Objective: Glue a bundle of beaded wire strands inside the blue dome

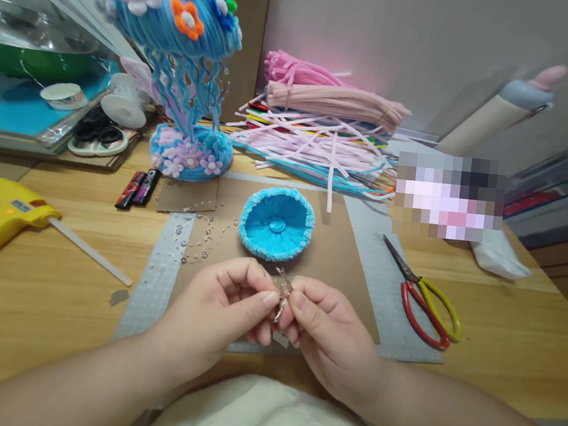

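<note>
Both hands meet low in the middle of the head view, just in front of a blue fuzzy-rimmed bowl shape (277, 226) with a round disc at its centre. Between their fingertips is a small shiny beaded strand (283, 295), bunched up and silvery. My left hand (235, 302) pinches it from one side with thumb and forefinger. From the other side my right hand (326, 324) pinches it the same way. Loose strings of clear beads (191, 241) lie on the mat left of the bowl shape. The fingers partly hide the strand.
Brown cardboard (357, 287) lies over a grey cutting mat (411, 349). Red-and-yellow scissors (429, 314) rest at right, a yellow glue gun (17, 214) at left. Behind stand a blue flowered jellyfish-like craft (200, 37) and piled pipe cleaners (316, 136). A spool (124, 100) sits back left.
</note>
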{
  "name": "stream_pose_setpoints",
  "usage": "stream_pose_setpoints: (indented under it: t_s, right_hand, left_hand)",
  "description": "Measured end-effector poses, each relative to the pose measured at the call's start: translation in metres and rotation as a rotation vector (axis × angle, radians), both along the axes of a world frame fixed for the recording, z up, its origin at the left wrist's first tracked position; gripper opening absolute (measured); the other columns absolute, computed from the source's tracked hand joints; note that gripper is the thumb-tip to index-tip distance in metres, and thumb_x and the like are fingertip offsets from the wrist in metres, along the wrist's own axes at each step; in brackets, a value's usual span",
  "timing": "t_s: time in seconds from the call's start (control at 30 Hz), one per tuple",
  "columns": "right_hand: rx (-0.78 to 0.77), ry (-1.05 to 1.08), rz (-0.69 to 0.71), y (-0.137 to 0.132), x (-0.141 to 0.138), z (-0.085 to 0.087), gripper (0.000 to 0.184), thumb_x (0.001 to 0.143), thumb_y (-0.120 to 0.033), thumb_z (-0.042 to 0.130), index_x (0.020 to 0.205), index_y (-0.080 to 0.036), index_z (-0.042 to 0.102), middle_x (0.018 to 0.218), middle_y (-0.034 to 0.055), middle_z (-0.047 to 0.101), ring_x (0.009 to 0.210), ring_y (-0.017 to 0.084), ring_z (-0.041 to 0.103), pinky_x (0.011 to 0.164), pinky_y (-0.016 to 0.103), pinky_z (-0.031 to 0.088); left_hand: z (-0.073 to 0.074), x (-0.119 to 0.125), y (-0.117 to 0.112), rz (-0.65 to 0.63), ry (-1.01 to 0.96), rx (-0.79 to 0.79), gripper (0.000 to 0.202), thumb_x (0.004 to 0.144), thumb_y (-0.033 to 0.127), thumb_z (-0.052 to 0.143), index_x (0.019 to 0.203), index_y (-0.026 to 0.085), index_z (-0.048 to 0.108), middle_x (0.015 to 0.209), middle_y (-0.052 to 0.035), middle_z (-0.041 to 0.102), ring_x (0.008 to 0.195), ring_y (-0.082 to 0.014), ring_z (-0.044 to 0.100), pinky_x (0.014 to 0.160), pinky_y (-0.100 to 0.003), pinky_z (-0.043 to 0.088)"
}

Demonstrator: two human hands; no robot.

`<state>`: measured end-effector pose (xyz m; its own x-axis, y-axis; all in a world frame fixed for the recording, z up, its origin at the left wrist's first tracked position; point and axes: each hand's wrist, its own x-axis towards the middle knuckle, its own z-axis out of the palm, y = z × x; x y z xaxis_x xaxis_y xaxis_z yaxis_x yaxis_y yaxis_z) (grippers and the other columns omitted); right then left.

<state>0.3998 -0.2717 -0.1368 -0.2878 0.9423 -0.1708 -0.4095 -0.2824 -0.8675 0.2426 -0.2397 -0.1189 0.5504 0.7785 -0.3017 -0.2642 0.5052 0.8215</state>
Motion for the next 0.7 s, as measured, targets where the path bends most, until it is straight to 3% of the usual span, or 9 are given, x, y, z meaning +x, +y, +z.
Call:
stream_pose_setpoints:
  t_s: [0.27,0.47,0.6,0.7]
  right_hand:
    - [0.109,-0.078,0.094,-0.002,0.008,0.004,0.033,0.093,-0.036,0.054,0.069,-0.014,0.058,0.062,-0.0015,0.047,0.056,0.009,0.039,0.052,0.021,0.029]
    - [0.124,-0.073,0.228,-0.004,0.011,0.009,0.036,0.092,-0.039,0.054,0.067,-0.013,0.058,0.058,-0.002,0.045,0.053,0.008,0.037,0.048,0.021,0.027]
    - [0.113,-0.098,0.332,-0.002,0.011,0.015,0.036,0.091,-0.036,0.054,0.065,-0.012,0.057,0.054,-0.004,0.042,0.048,0.007,0.034,0.045,0.02,0.025]
    - [0.166,-0.143,0.365,0.001,0.01,0.019,0.037,0.091,-0.033,0.053,0.061,-0.012,0.056,0.053,-0.0047,0.042,0.047,0.005,0.034,0.046,0.019,0.028]
  left_hand:
    - [0.001,-0.003,0.003,0.043,0.009,0.106,0.014,0.079,0.027,0.07,0.086,0.018,0.062,0.067,0.003,0.06,0.059,-0.0062,0.056,0.052,-0.013,0.047]
    - [0.003,-0.013,0.01,-0.148,-0.054,0.002,0.018,0.08,0.035,0.067,0.082,0.018,0.062,0.071,0.0007,0.059,0.059,-0.0083,0.056,0.046,-0.013,0.044]
    - [0.007,-0.019,0.014,-0.276,0.041,0.085,0.02,0.081,0.035,0.066,0.077,0.016,0.062,0.069,0.0002,0.056,0.06,-0.008,0.049,0.051,-0.017,0.041]
    - [0.011,-0.022,0.015,-0.314,0.219,0.194,0.018,0.081,0.03,0.064,0.072,0.016,0.059,0.067,0.0018,0.053,0.059,-0.0083,0.045,0.054,-0.019,0.037]
